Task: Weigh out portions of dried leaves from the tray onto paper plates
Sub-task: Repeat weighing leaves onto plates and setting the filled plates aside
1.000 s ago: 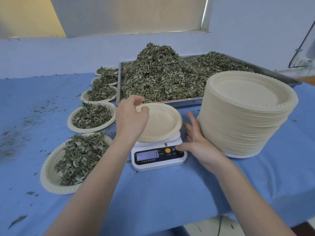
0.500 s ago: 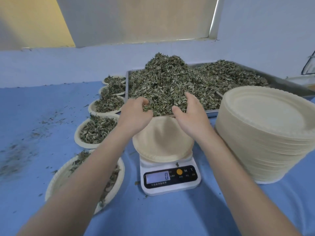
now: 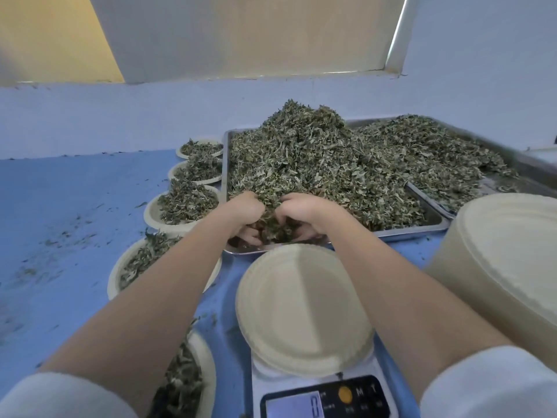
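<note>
On my left, filled plates (image 3: 187, 203) run in a row along the blue table (image 3: 69, 206). My left hand (image 3: 244, 213) and right hand (image 3: 304, 210) meet at the near edge of the metal tray (image 3: 434, 220) — both grips curled around one clump of dried leaves (image 3: 316, 158) drawn from the heap. Just below them an empty paper plate (image 3: 304, 309) sits on the scale (image 3: 324, 399), display reading 0. At right — a tall stack of plates (image 3: 506, 267).
</note>
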Available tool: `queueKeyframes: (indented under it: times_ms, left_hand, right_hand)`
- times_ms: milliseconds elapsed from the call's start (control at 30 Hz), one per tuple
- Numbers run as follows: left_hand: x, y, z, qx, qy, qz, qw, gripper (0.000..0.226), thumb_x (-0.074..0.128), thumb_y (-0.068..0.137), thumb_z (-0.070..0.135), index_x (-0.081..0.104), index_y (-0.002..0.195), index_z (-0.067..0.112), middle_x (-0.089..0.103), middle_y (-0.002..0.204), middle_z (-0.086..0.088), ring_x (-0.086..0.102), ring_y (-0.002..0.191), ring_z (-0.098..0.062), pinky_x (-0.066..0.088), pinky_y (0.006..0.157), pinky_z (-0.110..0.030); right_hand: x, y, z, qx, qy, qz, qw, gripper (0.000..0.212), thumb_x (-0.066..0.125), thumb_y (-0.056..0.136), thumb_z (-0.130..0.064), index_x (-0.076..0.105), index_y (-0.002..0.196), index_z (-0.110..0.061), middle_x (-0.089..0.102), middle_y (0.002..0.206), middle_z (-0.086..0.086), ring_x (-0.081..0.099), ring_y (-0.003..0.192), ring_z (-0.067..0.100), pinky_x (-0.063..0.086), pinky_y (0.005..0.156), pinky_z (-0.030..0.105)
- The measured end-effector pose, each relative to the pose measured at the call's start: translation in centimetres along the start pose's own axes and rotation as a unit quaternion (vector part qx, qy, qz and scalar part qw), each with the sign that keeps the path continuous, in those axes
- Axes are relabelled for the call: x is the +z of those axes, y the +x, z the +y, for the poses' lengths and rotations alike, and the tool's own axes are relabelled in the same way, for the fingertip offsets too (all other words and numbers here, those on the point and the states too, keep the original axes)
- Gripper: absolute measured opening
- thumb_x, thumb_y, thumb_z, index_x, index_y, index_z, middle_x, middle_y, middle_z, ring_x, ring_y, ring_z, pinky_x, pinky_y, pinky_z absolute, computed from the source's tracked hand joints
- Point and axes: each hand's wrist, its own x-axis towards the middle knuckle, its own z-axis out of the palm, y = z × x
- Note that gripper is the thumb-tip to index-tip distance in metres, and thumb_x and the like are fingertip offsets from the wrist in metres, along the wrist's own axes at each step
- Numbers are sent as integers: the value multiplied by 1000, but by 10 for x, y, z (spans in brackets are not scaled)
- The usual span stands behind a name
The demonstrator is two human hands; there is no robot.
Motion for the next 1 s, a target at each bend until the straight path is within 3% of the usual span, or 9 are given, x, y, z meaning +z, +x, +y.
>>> queueKeyframes:
  times_ms: [67,133,167,267,400,567,700,867,1000]
  left_hand:
    - [1,2,2,-23,-33,-48,998,39,38,96,-3,42,134,-7,60,104,-24,61,105,-39,59,72,-37]
    - [-1,4,3,-38,-62,-61,996,38,37,95,-5,42,133,-9,53,127,-29,53,118,-42,50,94,-43]
    - [-4,4,4,-42,-87,-62,993,39,35,95,-6,41,133,-8,49,131,-30,55,116,-43,50,94,-45]
    - [-12,-4,14,-34,-170,-73,982,41,30,93,-10,38,133,-3,50,122,-24,63,99,-40,57,77,-43]
    - [-19,-23,31,11,-191,-54,980,42,35,93,-13,41,132,-1,37,136,-17,60,101,-33,60,59,-37]
    - [-27,-64,43,69,-172,-44,982,16,43,91,-12,53,95,1,52,99,-12,66,79,-23,60,59,-32]
    - [-32,-101,39,105,-170,-58,978,21,46,90,-13,56,107,-6,60,109,-21,70,82,-25,59,62,-31]
    - [-25,-150,19,83,-81,-117,986,13,46,93,-7,57,100,-4,64,98,-23,72,73,-28,60,60,-31]
    - [-18,-164,5,52,114,-116,985,27,50,94,1,52,121,-3,54,118,-19,72,75,-34,57,81,-47]
  right_hand:
    - [5,4,-4,-1,70,-44,997,17,48,78,4,54,87,-9,56,91,13,62,81,28,59,61,41]
    - [6,5,-7,-10,105,-61,993,17,51,79,7,55,81,-9,57,95,14,61,83,27,59,59,40]
    - [5,5,-8,-14,119,-61,991,16,53,79,8,56,83,-7,57,100,16,60,85,27,59,58,38]
    - [-3,1,-13,-35,166,-36,985,14,57,81,11,55,85,-3,54,111,18,59,91,27,59,56,33]
    - [-11,-17,-28,-70,203,-13,977,17,58,82,11,53,76,-4,52,102,14,55,88,24,58,58,30]
    - [-20,-60,-39,-126,153,8,980,11,59,83,6,54,82,-3,59,100,14,64,87,25,59,62,31]
    - [-22,-106,-33,-167,146,12,975,14,56,85,7,56,84,-6,61,87,13,66,73,21,59,57,31]
    - [-17,-153,-10,-153,25,-38,987,16,60,86,1,59,97,-10,64,90,11,70,67,17,58,53,29]
    - [-14,-168,3,-78,-262,-54,961,48,68,86,-30,53,131,-26,49,130,0,56,102,21,60,71,37]
